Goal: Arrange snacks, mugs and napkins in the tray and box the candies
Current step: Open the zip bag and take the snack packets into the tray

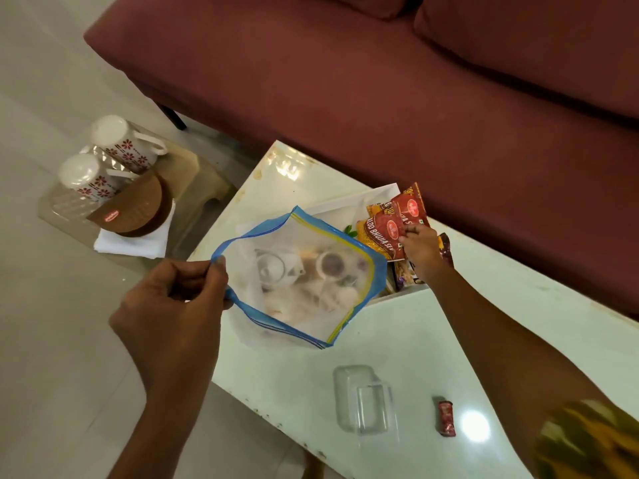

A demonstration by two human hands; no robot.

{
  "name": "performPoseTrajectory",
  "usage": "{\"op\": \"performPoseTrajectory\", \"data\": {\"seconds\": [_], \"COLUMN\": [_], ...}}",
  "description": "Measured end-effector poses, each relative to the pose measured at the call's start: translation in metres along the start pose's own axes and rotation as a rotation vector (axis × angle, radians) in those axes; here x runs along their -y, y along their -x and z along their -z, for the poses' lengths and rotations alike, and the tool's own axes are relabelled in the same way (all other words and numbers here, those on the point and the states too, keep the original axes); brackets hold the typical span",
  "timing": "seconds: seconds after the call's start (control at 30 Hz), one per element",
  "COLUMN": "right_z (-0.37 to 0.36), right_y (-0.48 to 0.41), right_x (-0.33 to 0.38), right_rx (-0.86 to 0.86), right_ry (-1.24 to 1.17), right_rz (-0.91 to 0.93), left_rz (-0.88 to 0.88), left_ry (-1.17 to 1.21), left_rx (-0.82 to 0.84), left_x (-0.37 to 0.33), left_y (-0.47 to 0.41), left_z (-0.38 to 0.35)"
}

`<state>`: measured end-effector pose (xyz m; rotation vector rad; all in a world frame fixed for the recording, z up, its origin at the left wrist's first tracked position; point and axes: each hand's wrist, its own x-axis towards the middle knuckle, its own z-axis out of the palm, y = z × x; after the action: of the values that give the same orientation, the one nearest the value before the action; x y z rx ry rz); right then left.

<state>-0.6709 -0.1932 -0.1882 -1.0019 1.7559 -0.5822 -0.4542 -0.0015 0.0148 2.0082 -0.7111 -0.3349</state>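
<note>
My left hand (173,305) pinches the blue rim of an open zip bag (297,281) held over the white table (432,340); small cups and pale items show through it. My right hand (420,248) grips red snack packets (394,226) over a white tray (345,209) that holds more packets. A clear plastic box (363,399) lies near the table's front. A red wrapped candy (446,418) lies to its right. Two white mugs with red flowers (114,157) stand upside down on a side stool, beside a brown round box (138,209) on white napkins (131,242).
A maroon sofa (380,81) runs along the far side of the table. The glass-topped stool (193,174) with the mugs stands left of the table on a pale tiled floor (52,340).
</note>
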Motion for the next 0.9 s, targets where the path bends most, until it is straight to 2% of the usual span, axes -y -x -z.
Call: {"op": "performPoseTrajectory", "data": {"seconds": [0.13, 0.33, 0.43, 0.47, 0.53, 0.63, 0.73, 0.8, 0.9], "right_z": [0.006, 0.018, 0.029, 0.035, 0.047, 0.068, 0.073, 0.071, 0.067], "right_y": [-0.003, 0.004, 0.039, 0.057, 0.096, 0.153, 0.21, 0.24, 0.269], "right_x": [-0.003, 0.002, 0.016, 0.023, 0.035, 0.038, 0.057, 0.078, 0.109], "right_rx": [-0.144, -0.106, -0.091, -0.067, 0.101, 0.332, 0.409, 0.422, 0.417], "right_ry": [0.13, 0.222, 0.179, 0.172, 0.161, 0.32, 0.243, 0.159, 0.205], "right_rz": [0.038, 0.071, 0.225, 0.308, 0.481, 0.791, 0.812, 0.809, 0.903], "left_rz": [0.008, -0.002, 0.005, 0.006, -0.003, 0.015, 0.139, 0.204, 0.204], "left_ry": [0.011, 0.024, 0.047, 0.058, 0.081, 0.145, 0.255, 0.334, 0.377], "left_rx": [0.006, 0.037, 0.042, 0.043, 0.046, 0.054, 0.138, 0.253, 0.431], "left_x": [0.001, -0.004, -0.015, -0.019, -0.027, -0.039, -0.054, -0.068, -0.094], "left_y": [0.009, 0.015, 0.017, 0.018, 0.019, 0.021, 0.023, 0.025, 0.033], "left_z": [-0.001, -0.003, 0.004, 0.007, 0.015, 0.024, 0.033, 0.038, 0.042]}}
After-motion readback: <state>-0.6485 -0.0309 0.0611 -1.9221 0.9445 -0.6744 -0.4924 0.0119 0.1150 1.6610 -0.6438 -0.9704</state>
